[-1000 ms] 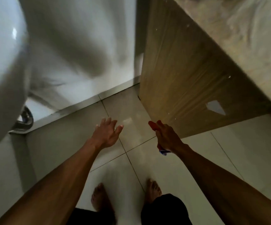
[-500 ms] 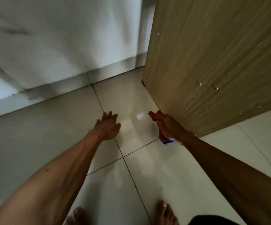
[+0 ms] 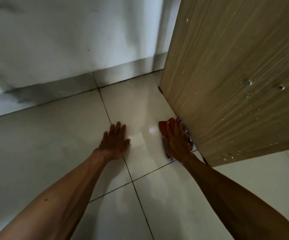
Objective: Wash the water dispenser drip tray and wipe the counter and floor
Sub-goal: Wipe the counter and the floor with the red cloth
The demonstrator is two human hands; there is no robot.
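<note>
Head view | right hand (image 3: 177,144) presses red cloth (image 3: 164,128) flat, seemingly against cabinet (image 3: 235,84) | left hand (image 3: 115,143) flat on floor (image 3: 53,135), farther.

Glossy tile floor (image 3: 57,139), wood-grain cabinet panel (image 3: 235,70), red cloth (image 3: 164,128)

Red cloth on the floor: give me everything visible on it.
The red cloth looks like soft fabric, with blue bits showing at its edges. It lies flat on the tiled floor, close against the foot of the wooden cabinet panel. The right hand presses on it with straight fingers, covering most of it.
</note>
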